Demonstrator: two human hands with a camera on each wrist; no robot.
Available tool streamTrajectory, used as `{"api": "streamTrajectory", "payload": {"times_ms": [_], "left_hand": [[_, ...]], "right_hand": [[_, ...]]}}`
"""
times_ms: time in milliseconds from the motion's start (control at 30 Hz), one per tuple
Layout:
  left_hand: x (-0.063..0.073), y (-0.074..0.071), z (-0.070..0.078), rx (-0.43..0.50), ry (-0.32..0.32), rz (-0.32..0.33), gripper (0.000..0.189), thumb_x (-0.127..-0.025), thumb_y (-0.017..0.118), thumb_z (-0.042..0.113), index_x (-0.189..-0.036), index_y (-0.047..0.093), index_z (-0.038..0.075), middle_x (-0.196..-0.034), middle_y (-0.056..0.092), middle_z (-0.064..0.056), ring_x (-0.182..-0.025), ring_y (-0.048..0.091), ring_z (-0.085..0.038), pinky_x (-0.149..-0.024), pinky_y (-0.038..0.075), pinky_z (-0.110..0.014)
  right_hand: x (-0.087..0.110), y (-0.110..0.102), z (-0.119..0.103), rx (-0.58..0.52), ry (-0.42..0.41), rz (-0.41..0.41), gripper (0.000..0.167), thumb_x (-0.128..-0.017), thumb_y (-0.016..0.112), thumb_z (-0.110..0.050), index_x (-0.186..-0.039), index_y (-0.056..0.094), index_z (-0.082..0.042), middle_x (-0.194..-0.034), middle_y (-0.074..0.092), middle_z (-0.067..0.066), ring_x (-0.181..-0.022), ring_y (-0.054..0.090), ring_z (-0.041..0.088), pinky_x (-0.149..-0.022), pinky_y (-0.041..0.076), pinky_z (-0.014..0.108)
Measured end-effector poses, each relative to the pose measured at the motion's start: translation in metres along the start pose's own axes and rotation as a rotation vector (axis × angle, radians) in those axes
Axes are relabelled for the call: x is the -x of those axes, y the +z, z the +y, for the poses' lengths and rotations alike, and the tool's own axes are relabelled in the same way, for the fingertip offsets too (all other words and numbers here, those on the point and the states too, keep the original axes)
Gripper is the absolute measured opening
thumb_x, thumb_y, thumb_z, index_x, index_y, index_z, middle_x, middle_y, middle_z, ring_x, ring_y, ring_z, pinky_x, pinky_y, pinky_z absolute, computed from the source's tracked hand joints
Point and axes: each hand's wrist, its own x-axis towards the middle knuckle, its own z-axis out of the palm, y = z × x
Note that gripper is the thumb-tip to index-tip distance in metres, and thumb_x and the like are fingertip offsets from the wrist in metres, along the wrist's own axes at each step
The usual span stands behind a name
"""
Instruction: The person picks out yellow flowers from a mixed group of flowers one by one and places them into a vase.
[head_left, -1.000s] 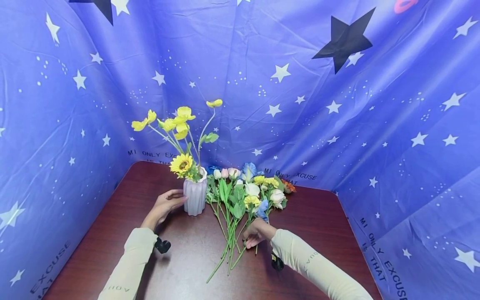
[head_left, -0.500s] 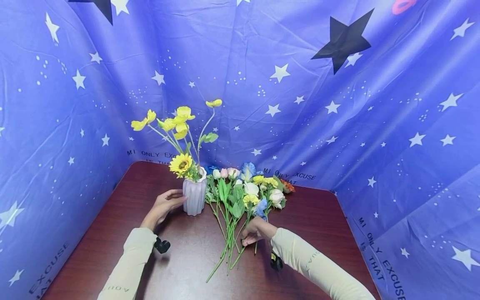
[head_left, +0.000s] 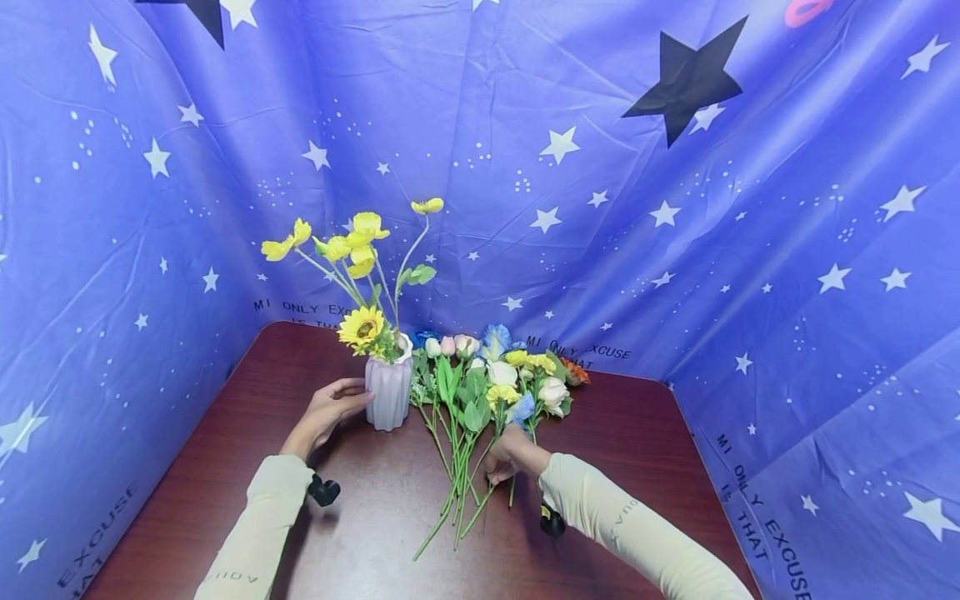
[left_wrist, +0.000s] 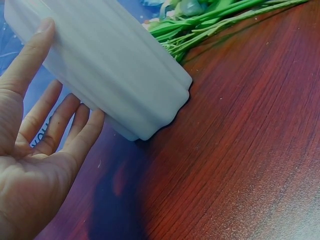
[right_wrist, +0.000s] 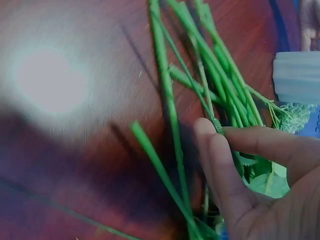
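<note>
A pale lilac fluted vase (head_left: 388, 396) stands upright on the table, holding several yellow flowers (head_left: 369, 223) on long stems and a sunflower (head_left: 363, 327). Against its left side rests my left hand (head_left: 330, 412); in the left wrist view the thumb (left_wrist: 37, 47) lies along the vase wall and the other fingers are spread, loosely bent. To the right, my right hand (head_left: 513, 454) is over the stems of a pile of loose flowers (head_left: 472, 400). Its thumb and fingertips pinch a thin green stem (right_wrist: 188, 72) in the right wrist view; which bloom it belongs to is hidden.
White roses (head_left: 553, 395), blue flowers (head_left: 497, 342), pink buds (head_left: 448, 346) and an orange bloom (head_left: 576, 372) lie behind the stems. The dark red wooden table (head_left: 360, 533) backs onto a blue star-patterned cloth (head_left: 480, 183) on three sides.
My right hand has shifted slightly toward the flower heads, fingers closer in among the stems. The left hand and the vase have stayed in place.
</note>
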Motion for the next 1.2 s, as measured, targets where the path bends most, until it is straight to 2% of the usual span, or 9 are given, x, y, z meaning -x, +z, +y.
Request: {"api": "streamTrajectory", "payload": {"times_ms": [100,167,267,467,633,767,967,1067,1200], "left_hand": [[0.0,0.0,0.001,0.001,-0.008,-0.001,0.059,-0.094,0.074,0.012,-0.144,0.047,-0.007,-0.113,0.066,0.0,-0.098,0.067,-0.003,-0.093,0.058,-0.025],[-0.001,-0.001,0.001,0.003,-0.011,-0.003,0.06,-0.094,0.074,0.013,-0.144,0.047,-0.007,-0.113,0.066,0.002,-0.098,0.067,-0.003,-0.093,0.058,-0.025],[-0.001,-0.001,0.001,0.002,-0.012,-0.003,0.059,-0.094,0.073,0.013,-0.144,0.047,-0.006,-0.113,0.066,0.002,-0.098,0.067,-0.003,-0.095,0.058,-0.027],[-0.001,0.0,0.002,-0.02,-0.011,0.001,0.059,-0.095,0.073,0.013,-0.143,0.048,-0.007,-0.115,0.065,-0.001,-0.098,0.067,-0.003,-0.096,0.057,-0.028],[-0.001,-0.001,0.003,0.003,-0.014,0.003,0.059,-0.093,0.074,0.012,-0.143,0.048,-0.008,-0.113,0.065,0.0,-0.098,0.067,-0.004,-0.095,0.058,-0.027],[-0.002,-0.001,0.003,0.007,-0.011,-0.002,0.059,-0.094,0.073,0.01,-0.143,0.047,-0.009,-0.111,0.066,0.002,-0.097,0.067,-0.003,-0.096,0.058,-0.028],[-0.001,0.0,0.002,-0.004,-0.013,-0.007,0.059,-0.095,0.073,0.013,-0.144,0.047,-0.008,-0.118,0.066,-0.004,-0.099,0.067,-0.003,-0.1,0.057,-0.032],[0.0,0.0,0.001,-0.018,-0.01,-0.007,0.06,-0.095,0.074,0.014,-0.144,0.047,-0.008,-0.121,0.065,-0.006,-0.1,0.067,-0.004,-0.098,0.057,-0.03],[0.0,0.001,0.0,-0.018,-0.01,-0.004,0.06,-0.094,0.075,0.014,-0.143,0.049,-0.007,-0.122,0.064,-0.008,-0.1,0.067,-0.004,-0.097,0.058,-0.028]], "right_hand": [[0.04,-0.008,-0.02,0.131,-0.094,0.144,0.006,-0.068,0.079,0.011,-0.068,0.075,0.007,-0.066,0.073,0.017,-0.058,0.073,0.023,-0.057,0.061,0.03],[0.058,-0.014,-0.029,0.177,-0.153,0.178,0.013,-0.067,0.084,0.01,-0.064,0.073,0.005,-0.059,0.07,0.014,-0.053,0.072,0.023,-0.053,0.06,0.031],[0.071,-0.02,-0.038,0.248,-0.217,0.197,0.018,-0.069,0.087,0.006,-0.063,0.071,0.003,-0.055,0.068,0.012,-0.053,0.072,0.024,-0.055,0.061,0.034],[0.069,-0.028,-0.051,0.3,-0.196,0.186,0.025,-0.067,0.091,0.003,-0.061,0.067,0.0,-0.049,0.065,0.012,-0.049,0.07,0.025,-0.062,0.063,0.042],[0.072,-0.03,-0.058,0.348,-0.214,0.215,0.028,-0.063,0.094,0.0,-0.058,0.066,-0.001,-0.045,0.062,0.009,-0.042,0.066,0.021,-0.057,0.062,0.04],[0.08,-0.031,-0.063,0.351,-0.233,0.242,0.03,-0.065,0.094,-0.002,-0.062,0.064,-0.002,-0.047,0.063,0.009,-0.047,0.069,0.024,-0.059,0.063,0.041],[0.077,-0.032,-0.069,0.342,-0.182,0.272,0.03,-0.066,0.094,-0.003,-0.065,0.065,-0.002,-0.052,0.066,0.012,-0.06,0.074,0.03,-0.063,0.064,0.043],[0.075,-0.033,-0.07,0.327,-0.175,0.273,0.03,-0.067,0.094,-0.003,-0.064,0.064,-0.003,-0.057,0.069,0.014,-0.061,0.075,0.029,-0.062,0.064,0.04],[0.074,-0.037,-0.068,0.295,-0.206,0.276,0.036,-0.068,0.093,-0.003,-0.059,0.059,-0.009,-0.06,0.071,0.013,-0.059,0.074,0.026,-0.061,0.063,0.038]]}}
